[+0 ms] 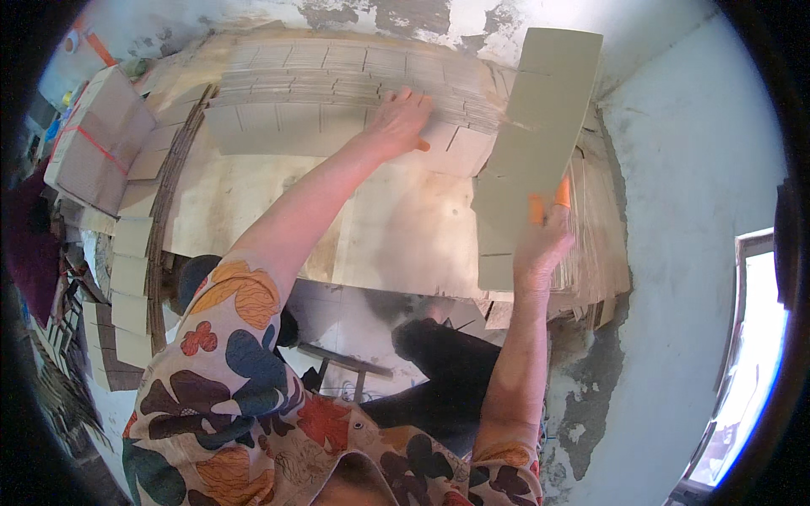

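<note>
My right hand [540, 244] has its grip closed on a long cardboard strip [533, 148], lifted over the right end of the surface [396, 228]. My left hand [396, 122] lies flat, released, on the spread stack of cardboard sheets [337, 84].

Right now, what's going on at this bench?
A person works at a plywood table with flat cardboard pieces. The left hand presses on a fanned stack of slotted cardboard strips. The right hand, orange tape on its fingertips, holds one long cardboard strip up on end. Tied bundles lie at left.
</note>
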A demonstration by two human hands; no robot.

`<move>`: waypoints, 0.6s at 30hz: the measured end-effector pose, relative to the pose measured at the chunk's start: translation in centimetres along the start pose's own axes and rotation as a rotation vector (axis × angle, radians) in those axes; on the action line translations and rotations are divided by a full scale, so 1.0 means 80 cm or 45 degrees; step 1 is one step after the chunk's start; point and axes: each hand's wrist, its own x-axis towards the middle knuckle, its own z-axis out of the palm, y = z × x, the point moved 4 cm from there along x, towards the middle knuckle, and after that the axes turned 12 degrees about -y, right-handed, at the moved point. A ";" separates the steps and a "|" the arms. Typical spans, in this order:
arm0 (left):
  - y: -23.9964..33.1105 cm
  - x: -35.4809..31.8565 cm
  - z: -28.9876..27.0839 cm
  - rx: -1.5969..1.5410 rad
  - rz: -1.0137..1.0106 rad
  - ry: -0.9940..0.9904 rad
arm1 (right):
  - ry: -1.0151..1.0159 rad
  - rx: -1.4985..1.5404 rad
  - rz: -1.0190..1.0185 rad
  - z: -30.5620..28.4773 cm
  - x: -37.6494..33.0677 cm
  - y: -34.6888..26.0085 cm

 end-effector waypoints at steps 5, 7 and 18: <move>-0.009 0.034 0.034 0.209 0.002 0.084 | 0.112 0.114 -0.067 0.014 0.007 -0.006; -0.003 0.035 0.034 0.200 0.046 0.107 | 0.121 0.124 -0.075 0.012 0.008 -0.008; 0.036 -0.021 0.024 0.035 0.404 0.021 | -0.276 0.074 0.039 0.024 0.005 -0.038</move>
